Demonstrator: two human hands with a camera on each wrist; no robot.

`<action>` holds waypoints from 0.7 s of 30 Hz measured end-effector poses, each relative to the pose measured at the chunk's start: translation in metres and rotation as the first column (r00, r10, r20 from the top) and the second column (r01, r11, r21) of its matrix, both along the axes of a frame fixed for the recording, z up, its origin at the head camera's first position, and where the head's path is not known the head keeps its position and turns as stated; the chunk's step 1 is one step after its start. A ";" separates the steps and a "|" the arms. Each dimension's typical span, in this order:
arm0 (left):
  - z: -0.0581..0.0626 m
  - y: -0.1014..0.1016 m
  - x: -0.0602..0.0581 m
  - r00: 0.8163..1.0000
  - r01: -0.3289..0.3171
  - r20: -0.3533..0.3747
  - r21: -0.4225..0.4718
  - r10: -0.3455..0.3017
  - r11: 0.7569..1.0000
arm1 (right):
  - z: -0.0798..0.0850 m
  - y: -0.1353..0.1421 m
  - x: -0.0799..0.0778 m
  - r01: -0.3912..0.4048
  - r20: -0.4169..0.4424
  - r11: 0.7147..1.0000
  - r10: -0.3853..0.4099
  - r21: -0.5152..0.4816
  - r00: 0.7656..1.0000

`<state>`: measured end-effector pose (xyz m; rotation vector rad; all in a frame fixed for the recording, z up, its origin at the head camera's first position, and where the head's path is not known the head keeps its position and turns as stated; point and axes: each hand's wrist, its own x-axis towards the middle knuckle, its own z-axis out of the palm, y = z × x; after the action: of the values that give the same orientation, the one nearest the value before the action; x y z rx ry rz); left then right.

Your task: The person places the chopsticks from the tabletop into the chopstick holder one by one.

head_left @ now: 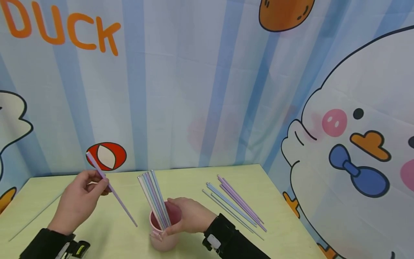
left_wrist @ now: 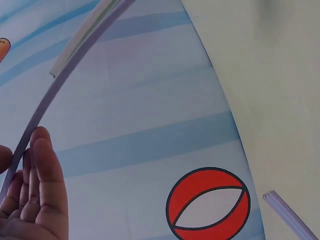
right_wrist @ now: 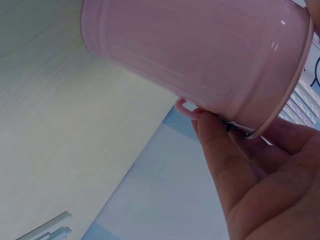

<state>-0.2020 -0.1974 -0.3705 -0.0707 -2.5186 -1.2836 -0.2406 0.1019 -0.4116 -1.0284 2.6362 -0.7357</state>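
Observation:
My left hand (head_left: 79, 203) pinches a slender purple straw (head_left: 120, 202) between thumb and fingers, tilted with its lower end toward the cup. The left wrist view shows that straw (left_wrist: 42, 107) running up past the raised fingers (left_wrist: 50, 170). With my right hand (head_left: 194, 216) I grip the rim of a pink cup (head_left: 164, 244), thumb on the near side. A bundle of white, blue and purple straws (head_left: 154, 198) leans inside the cup. Seen from the right wrist, the cup (right_wrist: 200, 55) has a small loop (right_wrist: 186, 110) on its side, beside my fingers.
Right of the cup, several purple straws (head_left: 242, 199), blue straws (head_left: 231, 205) and pale greenish straws (head_left: 233, 216) lie on the pale wooden table (head_left: 288, 230). A single pale straw (head_left: 35, 217) lies at the left. A cartoon-printed curtain (head_left: 181, 90) hangs behind.

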 end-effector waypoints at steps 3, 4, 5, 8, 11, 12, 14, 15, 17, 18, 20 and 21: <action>0.006 0.003 0.003 0.999 -0.003 -0.043 0.031 0.004 1.000 | -0.001 0.000 0.000 0.003 -0.002 1.000 -0.003 0.000 1.000; 0.008 0.004 0.003 0.998 -0.004 -0.057 0.043 0.006 0.999 | -0.001 0.000 0.000 0.006 -0.003 1.000 -0.006 0.001 1.000; 0.009 0.005 0.004 0.997 -0.001 -0.072 0.059 0.005 0.998 | -0.001 0.000 0.000 0.008 -0.005 1.000 -0.008 0.001 1.000; 0.012 0.011 0.004 0.992 0.012 -0.123 0.101 0.001 0.995 | -0.002 0.000 0.000 0.014 -0.002 1.000 -0.014 0.001 1.000; 0.011 0.017 0.003 0.988 0.026 -0.153 0.115 -0.009 0.993 | -0.002 0.001 0.000 0.025 -0.005 1.000 -0.025 0.007 1.000; 0.011 0.019 0.002 0.987 0.032 -0.158 0.116 -0.014 0.993 | -0.002 0.001 0.000 0.023 -0.005 1.000 -0.023 0.005 1.000; 0.009 0.021 0.001 0.987 0.050 -0.161 0.121 -0.030 0.991 | -0.001 0.001 0.000 0.017 -0.012 1.000 -0.017 0.003 1.000; 0.008 0.023 0.000 0.986 0.055 -0.161 0.120 -0.036 0.991 | -0.001 0.001 0.000 0.015 -0.013 1.000 -0.015 0.002 1.000; 0.005 0.025 -0.001 0.986 0.066 -0.159 0.125 -0.046 0.990 | -0.001 0.001 0.001 0.015 -0.017 1.000 -0.015 0.006 1.000; 0.004 0.027 -0.001 0.987 0.065 -0.154 0.120 -0.046 0.991 | -0.001 0.001 0.001 0.016 -0.018 1.000 -0.016 0.008 1.000; 0.003 0.030 -0.002 0.989 0.055 -0.146 0.104 -0.040 0.993 | 0.000 0.001 0.002 0.027 -0.014 1.000 -0.027 0.015 1.000; 0.003 0.032 -0.003 0.989 0.050 -0.141 0.096 -0.036 0.994 | -0.001 0.000 0.002 0.026 -0.012 1.000 -0.026 0.015 1.000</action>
<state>-0.2045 -0.1656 -0.3680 -0.1860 -2.3451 -1.3687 -0.2388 0.1023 -0.4121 -0.9993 2.6656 -0.7165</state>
